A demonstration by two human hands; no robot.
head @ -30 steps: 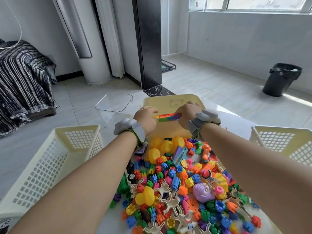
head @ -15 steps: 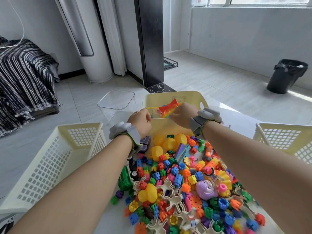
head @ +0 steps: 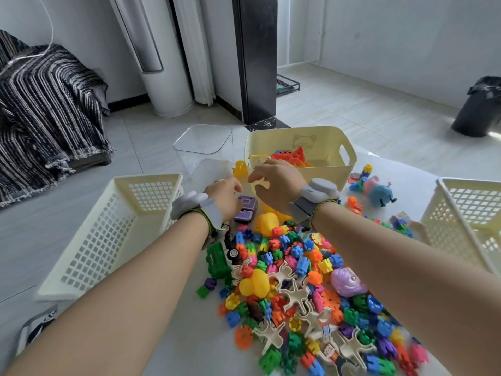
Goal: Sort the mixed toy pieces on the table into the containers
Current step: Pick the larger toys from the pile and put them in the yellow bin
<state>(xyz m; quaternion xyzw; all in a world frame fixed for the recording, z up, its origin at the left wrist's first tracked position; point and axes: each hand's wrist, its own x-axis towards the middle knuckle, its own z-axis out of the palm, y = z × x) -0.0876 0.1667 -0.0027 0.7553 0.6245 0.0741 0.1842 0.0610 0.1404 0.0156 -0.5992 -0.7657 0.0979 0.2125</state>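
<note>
A heap of mixed toy pieces (head: 298,280) covers the table: small colourful connector blocks, cream figure pieces, yellow ducks (head: 253,282) and a purple head (head: 348,282). A rainbow and orange toy (head: 291,156) lies inside the pale yellow bin (head: 325,172) at the far edge. My right hand (head: 276,183) hovers in front of that bin with its fingers hanging down and apart. My left hand (head: 225,194) is beside it, just above a purple block toy (head: 245,208), fingers loosely bent with nothing seen in them.
A white lattice basket (head: 108,226) stands at the left and another (head: 461,221) at the right. A clear plastic tub (head: 203,147) sits left of the yellow bin. A blue and pink figure (head: 379,191) lies right of the bin. A green toy truck (head: 217,261) borders the heap.
Both hands held the rainbow toy over the yellow bin; it now lies inside. Both hands have let go and drawn back toward the heap.
</note>
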